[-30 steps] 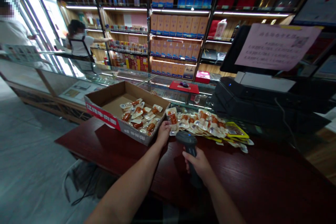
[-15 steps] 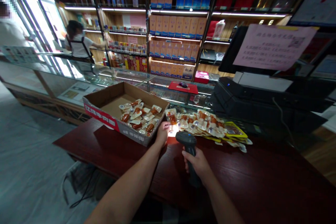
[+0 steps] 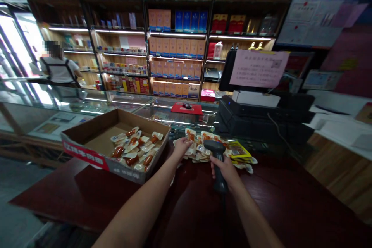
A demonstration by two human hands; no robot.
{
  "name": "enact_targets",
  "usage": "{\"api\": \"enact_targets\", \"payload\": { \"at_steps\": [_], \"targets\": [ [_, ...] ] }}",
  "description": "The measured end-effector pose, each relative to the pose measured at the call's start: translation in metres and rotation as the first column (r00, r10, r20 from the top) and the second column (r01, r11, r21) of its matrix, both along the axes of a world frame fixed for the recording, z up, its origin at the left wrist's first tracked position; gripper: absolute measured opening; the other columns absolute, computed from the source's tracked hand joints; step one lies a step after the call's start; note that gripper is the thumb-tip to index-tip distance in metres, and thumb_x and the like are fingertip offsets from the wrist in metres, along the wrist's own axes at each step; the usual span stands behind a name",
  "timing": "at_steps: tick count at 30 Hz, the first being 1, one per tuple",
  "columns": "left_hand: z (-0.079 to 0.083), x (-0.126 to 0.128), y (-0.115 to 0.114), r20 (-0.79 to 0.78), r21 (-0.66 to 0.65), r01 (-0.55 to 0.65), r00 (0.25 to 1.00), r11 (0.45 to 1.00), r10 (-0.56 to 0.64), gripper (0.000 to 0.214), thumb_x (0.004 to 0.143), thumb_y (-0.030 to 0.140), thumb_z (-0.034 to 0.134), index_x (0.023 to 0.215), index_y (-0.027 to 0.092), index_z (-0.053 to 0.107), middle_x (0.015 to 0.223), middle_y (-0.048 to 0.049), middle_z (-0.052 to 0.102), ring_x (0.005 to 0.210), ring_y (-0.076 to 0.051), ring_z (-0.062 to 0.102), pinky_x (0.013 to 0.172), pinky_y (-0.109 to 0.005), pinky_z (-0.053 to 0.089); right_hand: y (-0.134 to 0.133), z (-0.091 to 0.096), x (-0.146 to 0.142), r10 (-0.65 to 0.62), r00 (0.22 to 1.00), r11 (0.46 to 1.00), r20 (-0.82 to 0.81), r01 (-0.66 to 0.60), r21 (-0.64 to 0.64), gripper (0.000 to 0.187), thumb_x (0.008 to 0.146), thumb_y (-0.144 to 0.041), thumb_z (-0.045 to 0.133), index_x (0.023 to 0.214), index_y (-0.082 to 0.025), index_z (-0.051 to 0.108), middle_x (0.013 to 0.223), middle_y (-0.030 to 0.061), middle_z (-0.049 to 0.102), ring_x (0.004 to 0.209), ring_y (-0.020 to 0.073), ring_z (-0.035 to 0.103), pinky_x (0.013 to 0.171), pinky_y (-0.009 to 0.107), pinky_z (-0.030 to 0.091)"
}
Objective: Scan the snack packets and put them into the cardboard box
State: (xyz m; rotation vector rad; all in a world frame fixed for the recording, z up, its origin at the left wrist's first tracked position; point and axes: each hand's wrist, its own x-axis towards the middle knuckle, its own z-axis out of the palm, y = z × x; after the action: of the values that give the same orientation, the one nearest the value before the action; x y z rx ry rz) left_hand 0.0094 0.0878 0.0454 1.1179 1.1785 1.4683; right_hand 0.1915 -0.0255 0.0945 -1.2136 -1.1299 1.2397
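My right hand [image 3: 225, 168] is wrapped around the grip of a dark handheld barcode scanner [image 3: 214, 146], whose head points away from me, over the front of a pile of snack packets. Fingers closed, my left hand [image 3: 181, 148] is at the pile's left end and pinches a small vacuum-sealed snack packet [image 3: 190, 135] with reddish-brown food inside. The other packets [image 3: 202, 154] lie heaped beyond both hands. Left of my left hand stands an open cardboard box [image 3: 87, 157] with several similar packets [image 3: 132, 145] in its right part.
Yellow packages [image 3: 240, 150] lie at the pile's right end. Behind are a glass counter [image 3: 139, 102], a red mat with a mouse [image 3: 186, 108], and a monitor with a pink sheet [image 3: 258, 68]. Lit shelves [image 3: 177, 48] line the back wall. A person [image 3: 59, 68] stands far left.
My left hand has moved toward the pile with the packet. The scanner's bright light on the packet is gone. The view has turned right and tilted up.
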Motion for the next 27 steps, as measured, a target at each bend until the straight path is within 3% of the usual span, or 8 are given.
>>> {"api": "enact_targets", "payload": {
  "at_steps": [4,8,11,16,20,24,27],
  "targets": [
    [0.01,0.018,0.016,-0.413,0.011,-0.1,0.906,0.995,0.095,0.014,0.058,0.02,0.074,0.067,0.015,0.065,0.065,-0.0066,0.064,0.07,-0.022,0.061,0.068,-0.03,0.043,0.009,0.001,0.019,-0.04,0.999,0.999,-0.008,0.04,0.004,0.027,0.063,-0.039,0.069,0.071,-0.018,0.054,0.046,-0.0053,0.054,0.035,0.0103,0.05,0.033,0.021,0.043],
    [0.009,0.023,0.015,-0.646,0.015,-0.171,0.751,0.985,0.14,0.012,0.058,0.022,0.073,0.057,0.016,0.062,0.071,-0.0117,0.064,0.082,-0.029,0.062,0.077,-0.035,0.042,0.008,-0.004,0.03,-0.053,0.999,0.999,0.0,0.053,-0.009,0.029,0.063,-0.041,0.069,0.065,-0.017,0.053,0.045,-0.0044,0.054,0.034,0.0095,0.049,0.032,0.021,0.043],
    [0.006,0.021,0.011,-0.674,0.083,-0.247,0.7,0.965,0.237,0.016,0.054,0.023,0.076,0.054,0.017,0.061,0.081,-0.0147,0.063,0.095,-0.033,0.058,0.087,-0.04,0.038,0.006,-0.007,0.032,-0.052,0.999,0.999,-0.016,0.052,-0.012,0.029,0.063,-0.04,0.07,0.067,-0.017,0.054,0.045,-0.0046,0.054,0.034,0.0096,0.049,0.032,0.021,0.044],
    [0.002,0.018,0.008,-0.643,0.088,-0.207,0.736,0.974,0.214,0.013,0.059,0.024,0.073,0.07,0.017,0.069,0.087,-0.0141,0.062,0.096,-0.03,0.057,0.091,-0.038,0.037,0.005,-0.009,0.026,-0.026,0.999,0.999,-0.031,0.025,-0.027,0.028,0.065,-0.04,0.068,0.071,-0.017,0.053,0.046,-0.0053,0.054,0.034,0.0099,0.05,0.032,0.021,0.043],
    [0.008,0.013,0.002,-0.614,0.168,-0.21,0.742,0.963,0.269,0.017,0.068,0.03,0.067,0.076,0.016,0.071,0.091,-0.0138,0.061,0.096,-0.027,0.057,0.091,-0.033,0.038,0.002,-0.01,0.015,0.01,0.999,1.0,-0.042,-0.011,-0.02,0.03,0.064,-0.04,0.069,0.075,-0.017,0.054,0.047,-0.0056,0.054,0.035,0.0098,0.049,0.033,0.021,0.043],
    [0.027,-0.007,-0.007,-0.714,0.226,-0.222,0.624,0.949,0.316,0.025,0.073,0.033,0.062,0.086,0.013,0.07,0.102,-0.0138,0.059,0.097,-0.024,0.057,0.091,-0.031,0.04,-0.002,-0.014,-0.005,0.035,0.998,0.999,-0.06,-0.035,-0.003,0.032,0.064,-0.041,0.068,0.078,-0.017,0.053,0.047,-0.0061,0.054,0.035,0.0094,0.048,0.033,0.021,0.043],
    [0.047,-0.041,-0.014,-0.773,0.255,-0.232,0.534,0.939,0.342,0.026,0.075,0.032,0.061,0.088,0.012,0.069,0.104,-0.0135,0.059,0.097,-0.021,0.058,0.089,-0.029,0.041,-0.006,-0.016,-0.026,0.071,0.994,0.997,-0.081,-0.072,-0.008,0.034,0.063,-0.042,0.069,0.08,-0.017,0.053,0.048,-0.0063,0.054,0.035,0.0096,0.048,0.033,0.021,0.042]
  ]
}}
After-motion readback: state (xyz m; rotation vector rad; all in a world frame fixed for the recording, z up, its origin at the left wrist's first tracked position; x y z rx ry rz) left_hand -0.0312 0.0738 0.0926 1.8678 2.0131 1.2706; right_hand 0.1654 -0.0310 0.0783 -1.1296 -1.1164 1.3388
